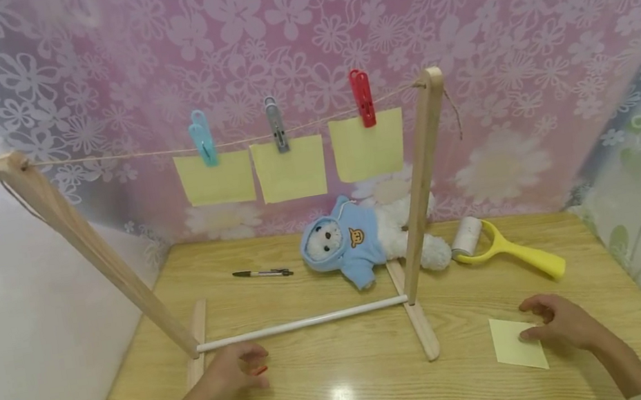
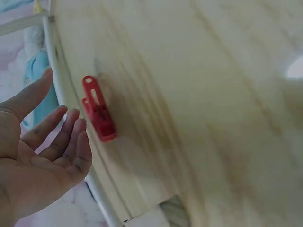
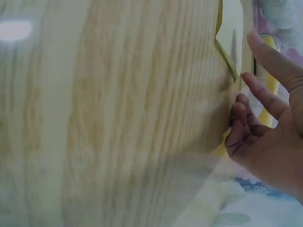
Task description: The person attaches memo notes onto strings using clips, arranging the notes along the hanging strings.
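Note:
A red clothespin point(image 2: 99, 111) lies on the table, partly hidden by my left hand point(image 1: 236, 373) in the head view. The left wrist view shows that hand with its thumb and fingers apart, loosely curved and holding nothing. At the right, a yellow paper note point(image 1: 516, 345) lies on the table beside my right hand point(image 1: 560, 324). The thumb and forefinger reach over or close to the note's right edge without a visible pinch; in the right wrist view the note point(image 3: 232, 38) stands just past the fingertips. Whether they touch cannot be told.
A wooden frame point(image 1: 424, 190) carries a string point(image 1: 118, 156) with yellow notes point(image 1: 291, 173) under blue, grey and red clothespins point(image 1: 363, 99). Behind its white rod point(image 1: 308, 322) lie a pen point(image 1: 263, 274), a plush toy point(image 1: 358, 239) in a blue hoodie and a yellow-handled lint roller point(image 1: 507, 247).

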`<state>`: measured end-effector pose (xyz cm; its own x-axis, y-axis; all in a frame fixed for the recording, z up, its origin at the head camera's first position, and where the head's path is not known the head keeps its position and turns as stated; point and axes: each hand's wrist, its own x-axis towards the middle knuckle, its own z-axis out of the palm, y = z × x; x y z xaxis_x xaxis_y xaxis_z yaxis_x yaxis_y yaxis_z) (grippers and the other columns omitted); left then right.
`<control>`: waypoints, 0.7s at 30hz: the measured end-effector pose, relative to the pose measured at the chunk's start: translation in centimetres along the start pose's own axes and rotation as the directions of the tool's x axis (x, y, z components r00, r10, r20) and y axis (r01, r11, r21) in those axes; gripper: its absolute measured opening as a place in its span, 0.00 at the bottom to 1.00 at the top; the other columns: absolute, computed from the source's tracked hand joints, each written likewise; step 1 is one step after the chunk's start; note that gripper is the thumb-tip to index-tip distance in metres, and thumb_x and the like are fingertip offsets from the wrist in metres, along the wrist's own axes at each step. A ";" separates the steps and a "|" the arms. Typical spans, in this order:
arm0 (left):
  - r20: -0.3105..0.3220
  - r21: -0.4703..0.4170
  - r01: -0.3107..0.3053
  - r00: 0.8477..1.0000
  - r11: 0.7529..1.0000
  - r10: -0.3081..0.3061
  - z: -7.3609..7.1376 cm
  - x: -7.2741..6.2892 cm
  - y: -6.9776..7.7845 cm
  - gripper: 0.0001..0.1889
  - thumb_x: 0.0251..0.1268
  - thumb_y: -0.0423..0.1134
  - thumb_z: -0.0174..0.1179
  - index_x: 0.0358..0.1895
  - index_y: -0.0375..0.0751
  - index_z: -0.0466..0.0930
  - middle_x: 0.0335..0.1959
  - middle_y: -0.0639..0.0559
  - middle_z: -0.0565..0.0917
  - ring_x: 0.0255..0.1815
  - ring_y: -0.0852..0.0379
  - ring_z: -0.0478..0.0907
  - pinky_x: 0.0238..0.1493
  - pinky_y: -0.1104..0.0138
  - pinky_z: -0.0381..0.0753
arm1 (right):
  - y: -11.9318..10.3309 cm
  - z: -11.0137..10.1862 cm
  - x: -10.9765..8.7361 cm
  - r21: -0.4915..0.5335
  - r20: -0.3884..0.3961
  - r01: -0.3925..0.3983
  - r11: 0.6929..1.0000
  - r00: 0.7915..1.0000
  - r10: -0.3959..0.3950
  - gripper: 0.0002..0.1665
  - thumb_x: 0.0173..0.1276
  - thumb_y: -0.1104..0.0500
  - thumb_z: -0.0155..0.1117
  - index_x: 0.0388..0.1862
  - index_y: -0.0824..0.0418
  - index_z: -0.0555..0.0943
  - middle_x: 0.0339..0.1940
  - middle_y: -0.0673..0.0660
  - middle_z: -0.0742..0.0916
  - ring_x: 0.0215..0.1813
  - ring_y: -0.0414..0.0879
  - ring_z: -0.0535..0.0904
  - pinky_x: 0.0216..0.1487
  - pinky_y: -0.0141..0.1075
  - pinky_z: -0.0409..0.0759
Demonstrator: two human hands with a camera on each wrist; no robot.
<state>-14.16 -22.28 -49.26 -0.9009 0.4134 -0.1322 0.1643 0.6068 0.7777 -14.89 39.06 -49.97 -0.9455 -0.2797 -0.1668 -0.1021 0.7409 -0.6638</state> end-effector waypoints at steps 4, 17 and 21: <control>0.005 -0.002 -0.007 1.000 1.000 0.007 1.0 -0.2 -0.5 0.27 0.38 0.39 0.76 0.46 0.32 0.80 0.44 0.42 0.83 0.44 0.46 0.81 0.46 0.59 0.83 | 0.5 0.0 -0.3 0.009 0.009 -0.046 0.999 0.999 0.046 0.35 0.56 0.54 0.72 0.55 0.75 0.71 0.53 0.72 0.77 0.53 0.65 0.73 0.47 0.50 0.78; -0.113 0.137 0.029 0.994 0.990 -0.014 2.2 -0.4 -0.6 0.17 0.38 0.30 0.75 0.37 0.37 0.81 0.33 0.51 0.81 0.33 0.58 0.76 0.31 0.75 0.74 | 1.1 0.7 -0.1 -0.061 -0.038 -0.035 0.998 0.999 0.032 0.24 0.48 0.54 0.77 0.40 0.65 0.78 0.37 0.57 0.73 0.36 0.41 0.62 0.32 0.27 0.65; -0.108 0.145 0.028 0.994 0.989 -0.012 2.3 -0.4 -0.5 0.17 0.39 0.30 0.74 0.37 0.37 0.82 0.32 0.52 0.80 0.33 0.59 0.75 0.31 0.76 0.74 | 1.0 0.8 -0.3 -0.064 -0.044 -0.056 0.996 0.998 0.054 0.24 0.49 0.54 0.76 0.38 0.65 0.76 0.36 0.57 0.72 0.36 0.43 0.62 0.33 0.28 0.65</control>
<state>-12.92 -21.22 -51.05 -0.9410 0.3301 -0.0740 0.1958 0.7099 0.6765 -14.40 39.35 -51.17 -0.9623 -0.2124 -0.1701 -0.0681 0.7932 -0.6052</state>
